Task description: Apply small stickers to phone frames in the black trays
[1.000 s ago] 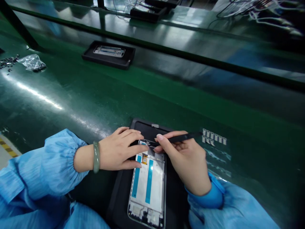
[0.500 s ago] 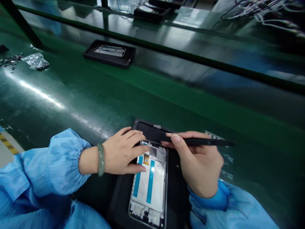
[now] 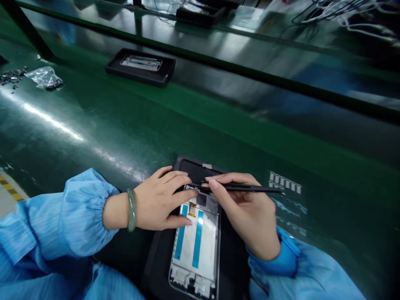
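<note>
A white phone frame (image 3: 196,246) with two blue strips lies in a black tray (image 3: 231,258) at the near edge of the green bench. My left hand (image 3: 159,204) rests flat on the frame's upper left corner, fingers stretched out and pressing it down. My right hand (image 3: 246,212) is closed on black tweezers (image 3: 246,188), their tips at the top edge of the frame beside my left fingertips. Both arms wear blue sleeves, and a green bangle (image 3: 131,209) sits on the left wrist.
A strip of small white labels (image 3: 285,182) lies right of the tray. A second black tray with a phone frame (image 3: 140,66) sits farther back on the belt. A clear bag and loose small parts (image 3: 43,78) lie at far left. A dark rail (image 3: 281,85) crosses behind.
My right hand swung the tweezers out to the right over the labels, then brought the tips back to the frame's top edge. The left hand stayed put.
</note>
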A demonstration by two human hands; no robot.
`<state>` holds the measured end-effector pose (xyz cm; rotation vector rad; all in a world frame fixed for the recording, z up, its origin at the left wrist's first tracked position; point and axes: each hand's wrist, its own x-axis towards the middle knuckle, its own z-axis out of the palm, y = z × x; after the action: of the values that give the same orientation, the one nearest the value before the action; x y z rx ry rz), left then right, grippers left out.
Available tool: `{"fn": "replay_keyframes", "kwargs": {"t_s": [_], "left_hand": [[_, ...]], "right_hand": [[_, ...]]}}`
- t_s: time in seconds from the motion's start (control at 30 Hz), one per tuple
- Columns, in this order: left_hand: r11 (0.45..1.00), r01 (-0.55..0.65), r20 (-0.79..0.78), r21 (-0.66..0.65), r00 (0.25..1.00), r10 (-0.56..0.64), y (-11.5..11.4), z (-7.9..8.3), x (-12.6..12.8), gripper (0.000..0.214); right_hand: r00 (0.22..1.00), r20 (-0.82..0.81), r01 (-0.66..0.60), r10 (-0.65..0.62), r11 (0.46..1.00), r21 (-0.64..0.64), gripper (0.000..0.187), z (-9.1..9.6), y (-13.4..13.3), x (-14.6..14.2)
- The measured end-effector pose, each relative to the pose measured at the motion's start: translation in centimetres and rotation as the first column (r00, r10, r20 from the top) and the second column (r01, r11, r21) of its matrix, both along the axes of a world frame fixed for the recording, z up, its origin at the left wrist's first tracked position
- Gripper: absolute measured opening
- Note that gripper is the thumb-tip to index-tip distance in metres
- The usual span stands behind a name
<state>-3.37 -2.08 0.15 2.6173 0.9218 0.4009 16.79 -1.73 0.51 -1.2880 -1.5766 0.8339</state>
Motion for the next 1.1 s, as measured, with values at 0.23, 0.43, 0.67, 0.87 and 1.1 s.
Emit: {"fn": "replay_keyframes", "kwargs": {"t_s": [0.23,0.43,0.67,0.87,1.1], "left_hand": [[1.000,-0.005,0.009,0.009,1.000,0.005,0.00,0.03,0.04,0.052],[1.000,-0.005,0.005,0.008,1.000,0.005,-0.01,-0.01,0.05,0.052],[1.000,-0.007,0.008,0.009,1.000,0.007,-0.01,0.04,0.10,0.051],[1.000,-0.007,0.011,0.014,1.000,0.007,-0.01,0.06,0.09,0.052],[1.000,-0.009,0.005,0.004,1.000,0.009,0.00,0.08,0.09,0.053]], "right_hand": [[0.997,0.072,0.011,-0.014,0.999,0.042,0.006,0.08,0.09,-0.10],[0.995,0.094,0.012,-0.018,0.998,0.061,0.006,0.07,0.16,-0.03],[0.990,0.140,0.017,-0.029,0.996,0.087,0.005,0.04,0.14,-0.11],[0.990,0.143,0.010,-0.022,0.996,0.087,0.006,0.17,0.13,-0.05],[0.993,0.113,0.021,-0.027,0.998,0.055,0.006,0.15,-0.08,-0.01]]}}
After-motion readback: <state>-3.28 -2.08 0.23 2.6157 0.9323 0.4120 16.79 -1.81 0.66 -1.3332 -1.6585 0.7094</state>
